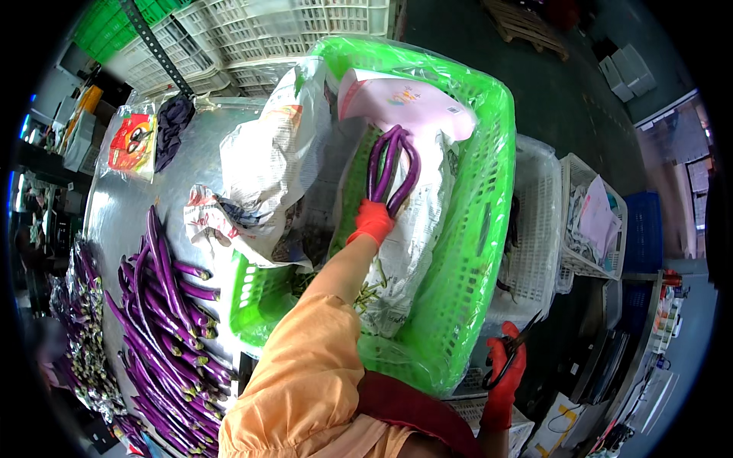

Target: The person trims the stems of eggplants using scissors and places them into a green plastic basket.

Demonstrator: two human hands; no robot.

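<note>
My left hand, in a red glove, is closed around a few long purple eggplants over the green basket. Their far ends point at a pink printed sheet. Under them, newspaper wraps something inside the plastic-lined basket, with green stems showing at its near end. Off to the right of the basket, my right hand, also red-gloved, grips black scissors, blades pointing up and right. More newspaper drapes over the basket's left side.
Many loose eggplants lie on the metal table at left, beside a pile of trimmings. White crates stand behind. To the right are a white basket and a crate with papers.
</note>
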